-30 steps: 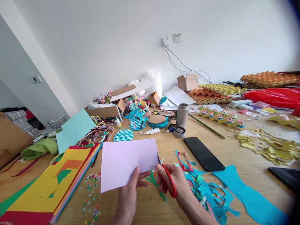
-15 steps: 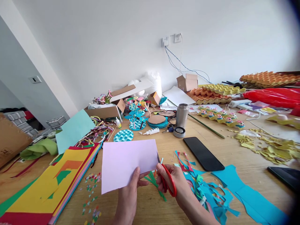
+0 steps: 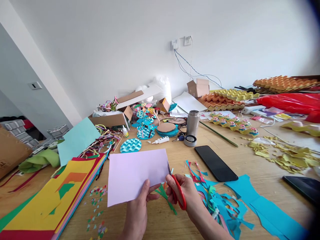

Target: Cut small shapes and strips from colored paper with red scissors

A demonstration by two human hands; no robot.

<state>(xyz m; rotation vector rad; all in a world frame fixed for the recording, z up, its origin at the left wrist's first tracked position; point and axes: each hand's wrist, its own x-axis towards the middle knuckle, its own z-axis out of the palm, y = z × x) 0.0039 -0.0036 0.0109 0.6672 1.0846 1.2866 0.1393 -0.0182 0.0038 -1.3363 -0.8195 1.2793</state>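
A pale purple sheet of paper (image 3: pixel 136 175) is held up off the table, tilted toward me. My left hand (image 3: pixel 138 206) pinches its lower edge, thumb in front and fingers behind. Red-handled scissors (image 3: pixel 180 196) are in my right hand (image 3: pixel 183 191), which is closed round the handles. Their blades meet the paper's right edge; how far the blades are parted is hard to make out. Below the hands lie thin green paper strips (image 3: pixel 168 201).
Coloured paper sheets (image 3: pixel 35 206) are stacked at the left, beside small paper bits (image 3: pixel 98 191). At the right lie blue paper scraps (image 3: pixel 230 210) and a black phone (image 3: pixel 215 163). Behind stand a steel flask (image 3: pixel 193 123), a glue bottle (image 3: pixel 160 140) and a wavy blue disc (image 3: pixel 130 145).
The view has shifted slightly. Both hands keep the same hold on the paper and the scissors, and the blades stay at the paper's right edge.
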